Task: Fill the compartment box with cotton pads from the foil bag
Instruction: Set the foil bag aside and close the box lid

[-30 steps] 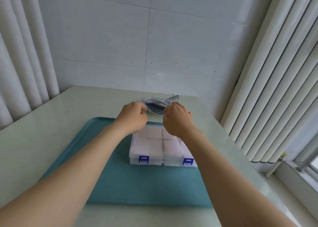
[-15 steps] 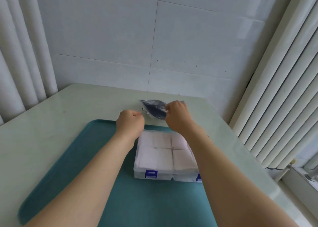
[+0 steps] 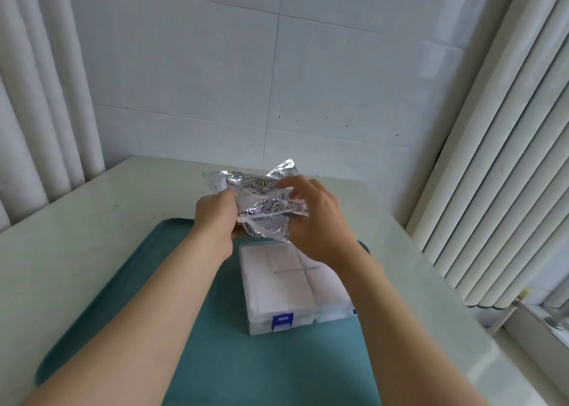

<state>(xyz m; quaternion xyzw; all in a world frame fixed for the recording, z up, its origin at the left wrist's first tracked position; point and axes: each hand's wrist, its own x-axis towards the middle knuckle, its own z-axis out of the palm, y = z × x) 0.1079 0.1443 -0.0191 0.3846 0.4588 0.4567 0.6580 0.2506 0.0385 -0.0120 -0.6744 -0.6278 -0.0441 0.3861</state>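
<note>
A crumpled silver foil bag point(image 3: 258, 202) with black line drawings is held in the air above the far end of the compartment box. My left hand point(image 3: 215, 214) grips its left side. My right hand point(image 3: 311, 217) holds its right side, thumb under the bag and fingers curled over the top. The clear compartment box point(image 3: 289, 285) with blue latches lies on the teal tray point(image 3: 123, 297), its lid down and white cotton pads showing through in its compartments.
The tray lies on a pale table point(image 3: 61, 220) pushed against a white tiled wall. White vertical blinds point(image 3: 492, 159) hang to the right and a curtain point(image 3: 37, 97) to the left. The table's right edge runs close to the blinds.
The bag has been lifted off the table and pulled nearer, above the box. My left hand, a bare fist half a second ago, now grips the bag again.
</note>
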